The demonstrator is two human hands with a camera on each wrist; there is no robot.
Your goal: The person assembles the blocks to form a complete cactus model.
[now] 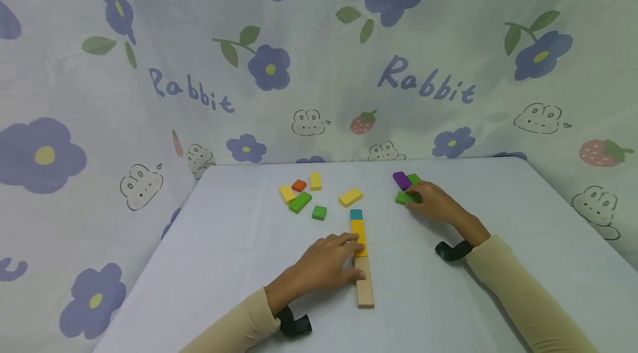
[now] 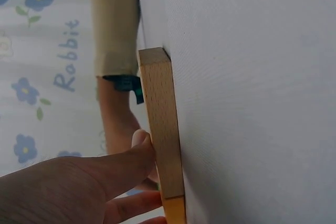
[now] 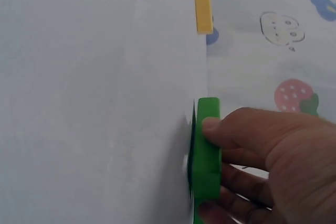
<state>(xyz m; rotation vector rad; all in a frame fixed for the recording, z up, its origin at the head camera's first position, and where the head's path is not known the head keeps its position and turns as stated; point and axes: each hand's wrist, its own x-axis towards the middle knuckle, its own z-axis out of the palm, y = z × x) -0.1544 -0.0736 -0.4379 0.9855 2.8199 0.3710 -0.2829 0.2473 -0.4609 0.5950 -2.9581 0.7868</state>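
Observation:
A straight row on the table is made of a natural wooden block, a yellow block and a small teal block at its far end. My left hand rests against this row, thumb on the wooden block and fingertips on the yellow one. Farther off to the right, my right hand pinches a green block between thumb and fingers. Close by lie a purple block and another green block, partly hidden. Whether the pinched block touches the table I cannot tell.
At the back left lie several loose blocks: an orange one, a long green one, a small green one and yellow ones. Another yellow block sits beyond the row. A patterned curtain hangs behind the white table.

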